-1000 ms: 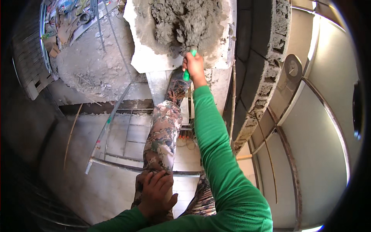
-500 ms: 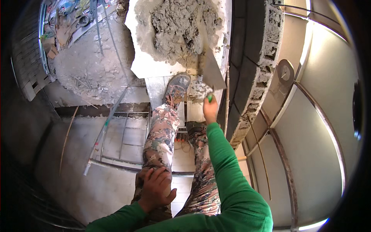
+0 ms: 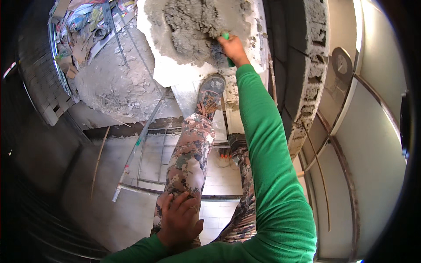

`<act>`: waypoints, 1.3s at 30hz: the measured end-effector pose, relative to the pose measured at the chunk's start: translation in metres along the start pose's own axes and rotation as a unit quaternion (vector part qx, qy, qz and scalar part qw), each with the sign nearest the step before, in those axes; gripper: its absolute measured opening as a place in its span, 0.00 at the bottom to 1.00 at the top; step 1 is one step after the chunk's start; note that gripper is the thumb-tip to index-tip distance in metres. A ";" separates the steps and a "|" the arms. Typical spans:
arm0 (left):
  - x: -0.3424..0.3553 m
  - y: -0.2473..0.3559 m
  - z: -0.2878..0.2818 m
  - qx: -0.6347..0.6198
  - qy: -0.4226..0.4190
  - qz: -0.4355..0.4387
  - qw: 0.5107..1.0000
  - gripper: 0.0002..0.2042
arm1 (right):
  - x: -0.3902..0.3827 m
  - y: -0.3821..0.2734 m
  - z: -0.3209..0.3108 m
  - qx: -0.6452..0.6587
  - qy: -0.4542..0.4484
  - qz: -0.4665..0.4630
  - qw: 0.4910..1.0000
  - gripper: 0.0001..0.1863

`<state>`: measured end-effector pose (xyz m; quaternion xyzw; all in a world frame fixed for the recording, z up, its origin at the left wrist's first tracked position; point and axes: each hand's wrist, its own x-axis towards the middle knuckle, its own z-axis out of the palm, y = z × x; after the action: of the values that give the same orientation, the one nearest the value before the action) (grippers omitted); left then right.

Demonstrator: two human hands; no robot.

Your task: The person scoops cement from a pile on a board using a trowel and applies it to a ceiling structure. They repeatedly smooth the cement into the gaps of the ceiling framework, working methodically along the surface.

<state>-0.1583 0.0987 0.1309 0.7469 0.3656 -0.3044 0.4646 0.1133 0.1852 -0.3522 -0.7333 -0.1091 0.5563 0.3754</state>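
Observation:
My right hand (image 3: pixel 234 49) is closed around the green handle (image 3: pixel 225 35) of a trowel, reached out over a heap of wet grey mortar (image 3: pixel 188 26). The trowel's blade is mostly hidden by the hand and the mortar. Under the heap lies a white board (image 3: pixel 164 75) with a ragged left edge, smeared with wet grey. My left hand (image 3: pixel 179 219) rests on my left thigh, fingers spread over the camouflage trousers (image 3: pixel 190 162), holding nothing. One dusty shoe (image 3: pixel 212 90) stands just short of the board.
A wall of hollow blocks (image 3: pixel 313 74) rises close on the right, light panels (image 3: pixel 368 131) beyond it. Rubble (image 3: pixel 116 83) and litter (image 3: pixel 85 41) lie at the far left. Below my feet, a metal frame (image 3: pixel 151 189) spans above a lower tiled floor (image 3: pixel 219 215).
My right hand has moved forward with the trowel, from beside my shoe to the mortar's near right edge. The blade, plainly visible before, is now mostly hidden. My left hand stays on my leg.

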 end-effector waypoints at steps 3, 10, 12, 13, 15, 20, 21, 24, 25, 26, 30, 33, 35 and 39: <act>0.004 0.002 0.002 0.028 -0.012 0.023 0.999 0.16 | -0.023 0.001 -0.024 -0.007 0.033 -0.047 0.998 0.16; 0.011 0.023 0.014 0.114 -0.028 0.106 0.987 0.14 | -0.184 -0.030 -0.085 0.052 0.006 -0.051 0.997 0.13; 0.015 0.025 0.016 0.132 -0.030 0.148 0.980 0.12 | -0.244 -0.016 -0.102 0.070 -0.003 -0.028 0.997 0.11; 0.016 0.027 0.017 0.161 -0.026 0.169 0.972 0.10 | -0.279 -0.005 -0.106 0.073 0.023 -0.036 0.996 0.10; 0.017 0.040 0.020 0.192 -0.030 0.182 0.964 0.10 | -0.350 0.014 -0.112 0.088 0.059 -0.048 0.993 0.09; 0.023 0.062 0.020 0.298 -0.066 0.220 0.927 0.09 | -0.560 0.062 -0.128 0.158 0.167 -0.018 0.973 0.09; 0.022 0.078 0.019 0.327 -0.100 0.165 0.925 0.09 | -0.601 0.067 -0.132 0.167 0.184 0.011 0.968 0.09; 0.034 0.077 0.024 0.372 -0.100 0.233 0.893 0.09 | -0.714 0.094 -0.128 0.219 0.246 0.093 0.940 0.12; 0.036 0.086 0.028 0.392 -0.093 0.248 0.881 0.09 | -0.745 0.108 -0.120 0.230 0.282 0.106 0.925 0.11; 0.036 0.090 0.029 0.416 -0.092 0.254 0.868 0.09 | -0.774 0.125 -0.108 0.242 0.312 0.117 0.911 0.11; 0.043 0.131 0.049 0.516 -0.120 0.260 0.808 0.11 | -0.866 0.158 -0.081 0.424 0.370 0.226 0.795 0.07; 0.044 0.163 0.099 0.539 -0.138 0.291 0.779 0.13 | -0.888 0.203 -0.054 0.590 0.446 0.188 0.646 0.06; 0.047 0.189 0.160 0.480 -0.168 0.354 0.785 0.15 | -0.878 0.238 -0.048 0.635 0.502 0.164 0.564 0.07; 0.046 0.256 0.323 0.349 -0.224 0.456 0.787 0.16 | -0.851 0.310 -0.071 0.703 0.547 0.121 0.439 0.07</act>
<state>0.0418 -0.2620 0.0909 0.8486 -0.2637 -0.3229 0.3257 -0.2065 -0.5522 0.0717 -0.3755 0.6366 -0.0345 0.6727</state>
